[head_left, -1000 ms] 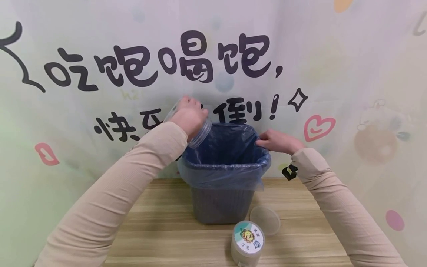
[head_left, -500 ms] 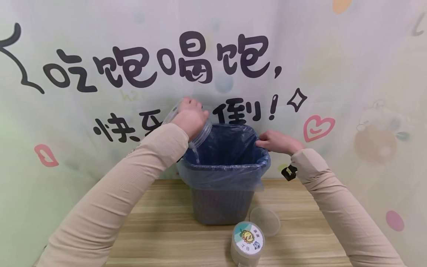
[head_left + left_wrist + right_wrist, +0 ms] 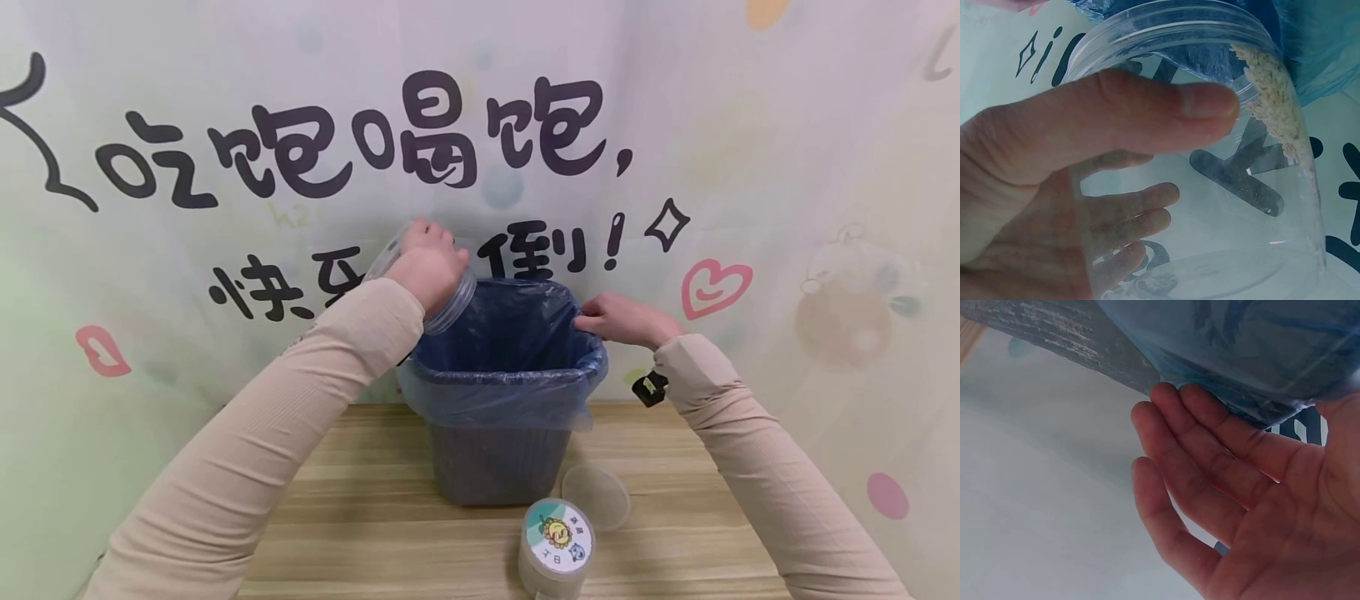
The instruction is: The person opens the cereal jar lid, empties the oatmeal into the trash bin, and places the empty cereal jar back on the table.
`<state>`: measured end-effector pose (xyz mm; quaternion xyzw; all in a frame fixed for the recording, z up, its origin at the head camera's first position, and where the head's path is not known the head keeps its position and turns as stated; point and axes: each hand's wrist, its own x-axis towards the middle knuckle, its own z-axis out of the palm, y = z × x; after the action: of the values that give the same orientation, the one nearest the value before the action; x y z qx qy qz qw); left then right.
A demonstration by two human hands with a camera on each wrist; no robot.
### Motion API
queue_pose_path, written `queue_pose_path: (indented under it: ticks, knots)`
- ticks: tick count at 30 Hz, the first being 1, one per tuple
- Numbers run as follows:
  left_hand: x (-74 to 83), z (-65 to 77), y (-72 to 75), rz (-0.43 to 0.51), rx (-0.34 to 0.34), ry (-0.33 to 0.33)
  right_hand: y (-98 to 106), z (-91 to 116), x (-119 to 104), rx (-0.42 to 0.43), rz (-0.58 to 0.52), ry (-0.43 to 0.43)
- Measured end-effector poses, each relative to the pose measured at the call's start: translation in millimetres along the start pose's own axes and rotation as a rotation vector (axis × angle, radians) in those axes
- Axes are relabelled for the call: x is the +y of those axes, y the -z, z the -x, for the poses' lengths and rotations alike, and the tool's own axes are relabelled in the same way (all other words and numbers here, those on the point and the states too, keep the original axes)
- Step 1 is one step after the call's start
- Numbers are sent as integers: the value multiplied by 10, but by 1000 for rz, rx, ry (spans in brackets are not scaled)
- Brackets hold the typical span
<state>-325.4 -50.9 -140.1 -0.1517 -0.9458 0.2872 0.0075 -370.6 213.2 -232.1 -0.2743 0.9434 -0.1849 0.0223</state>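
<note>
My left hand (image 3: 427, 265) grips a clear plastic jar (image 3: 1241, 250), its thumb across the near side and the fingers behind. Tilted mouth-down, the jar overlaps the left rim of a dark trash bin (image 3: 498, 467). Pale, flaky crumbs (image 3: 1272, 94) lie along one inner wall near the mouth, in the left wrist view. A blue plastic bag (image 3: 495, 398) lines the bin and folds over its rim. At the bin's right rim, my right hand (image 3: 630, 319) holds the bagged edge, thumb over the top, fingers against the outside (image 3: 1210, 444).
In front of the bin stands a second jar (image 3: 555, 542) with a sunflower label on top. A round translucent lid (image 3: 597, 498) lies behind it on the wooden table (image 3: 360, 517). Directly behind the bin hangs a printed cloth backdrop (image 3: 480, 42).
Half a second ago a thin pale trickle fell from the jar's mouth into the bin; it no longer shows. Both hands stay practically in place.
</note>
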Motion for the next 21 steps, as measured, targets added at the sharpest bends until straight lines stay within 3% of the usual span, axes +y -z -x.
queue_pose_path:
  ticks: [21]
  knots:
    - [87, -32, -30, 10, 40, 27, -3, 9, -17, -5, -11, -17]
